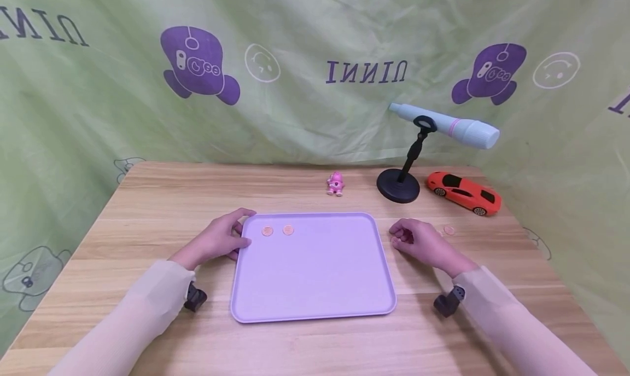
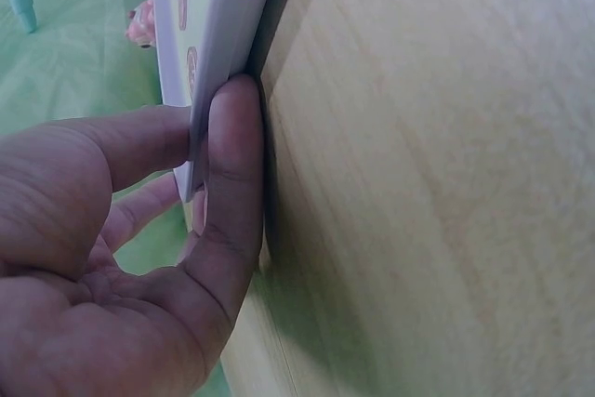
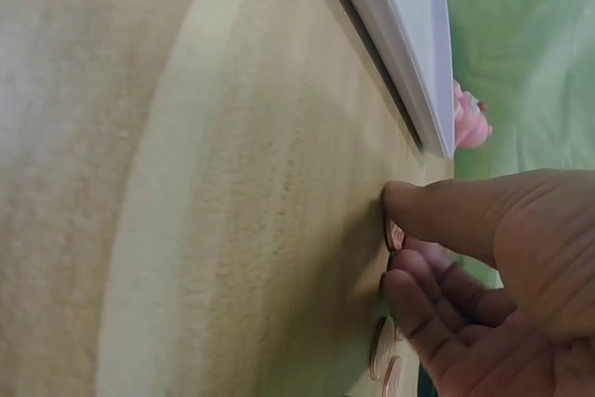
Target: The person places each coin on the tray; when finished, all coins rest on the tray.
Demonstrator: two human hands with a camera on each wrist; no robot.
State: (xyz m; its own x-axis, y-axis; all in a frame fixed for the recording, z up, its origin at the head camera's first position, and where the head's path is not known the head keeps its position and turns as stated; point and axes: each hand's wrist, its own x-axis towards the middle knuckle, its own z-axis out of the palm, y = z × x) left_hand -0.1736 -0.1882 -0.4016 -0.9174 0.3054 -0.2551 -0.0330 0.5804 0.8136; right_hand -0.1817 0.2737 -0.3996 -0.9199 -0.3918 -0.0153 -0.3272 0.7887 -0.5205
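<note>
A light purple tray (image 1: 315, 317) lies on the wooden table. My left hand (image 1: 223, 236) grips its left rim, thumb on the inside edge and a finger under the rim, as the left wrist view shows. Inside the tray, near its far left corner, two copper coins (image 1: 267, 231) (image 1: 288, 230) lie side by side. Just off the tray's right side, my right hand (image 1: 423, 244) pinches a copper coin (image 3: 395, 232) at the tabletop between thumb and curled fingers. Beyond that hand, more coins (image 1: 449, 230) lie on the table, one partly hidden behind the knuckles.
At the back stand a small pink figurine (image 1: 336, 184) and a light blue microphone (image 1: 474, 132) on a black stand (image 1: 398, 185). A red toy car (image 1: 464, 193) sits at the back right. Green printed cloth (image 1: 305, 124) hangs behind the table (image 1: 167, 192).
</note>
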